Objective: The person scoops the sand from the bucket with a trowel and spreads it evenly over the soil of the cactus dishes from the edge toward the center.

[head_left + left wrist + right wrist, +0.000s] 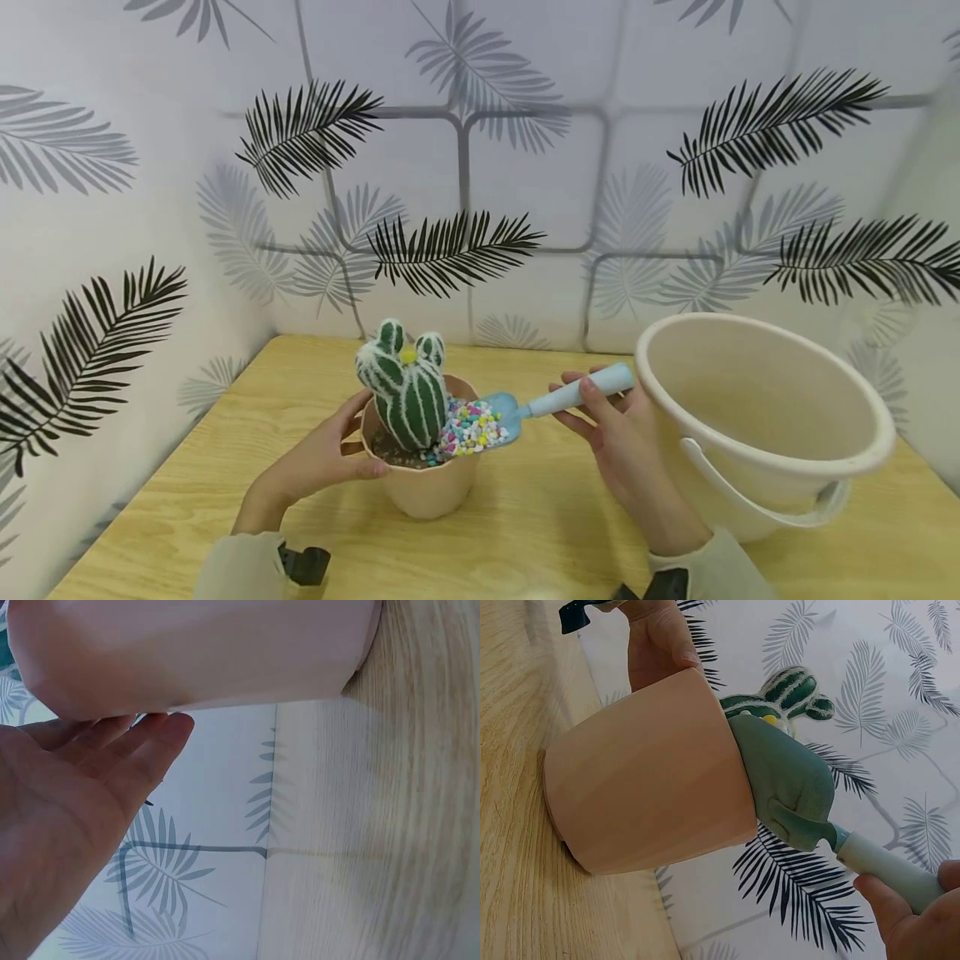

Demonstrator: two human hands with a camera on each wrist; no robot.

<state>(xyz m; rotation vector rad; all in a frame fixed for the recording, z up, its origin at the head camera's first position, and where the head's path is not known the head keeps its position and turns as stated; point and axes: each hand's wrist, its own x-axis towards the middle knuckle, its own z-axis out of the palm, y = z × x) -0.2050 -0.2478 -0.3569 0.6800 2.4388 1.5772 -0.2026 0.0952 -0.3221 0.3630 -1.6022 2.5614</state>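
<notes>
A peach flowerpot (431, 492) stands on the table, holding a green cactus (416, 404) with white fuzz and a yellow spot, set in dark soil. My left hand (330, 454) holds the pot by its left side, thumb at the rim and fingers along the outer wall (142, 750). A small blue shovel (551, 402) is gripped by its handle in my right hand (618, 429). Its blade, loaded with colourful pebbles (472, 425), rests over the pot's right rim, tilted toward the cactus. Some pebbles lie on the soil; from the right wrist, the blade's underside (787, 776) shows.
A large cream bucket (757, 492) with a white handle stands at the right, close to my right hand. Behind the wooden table (300, 383) rises a wall (525, 192) with a leaf pattern.
</notes>
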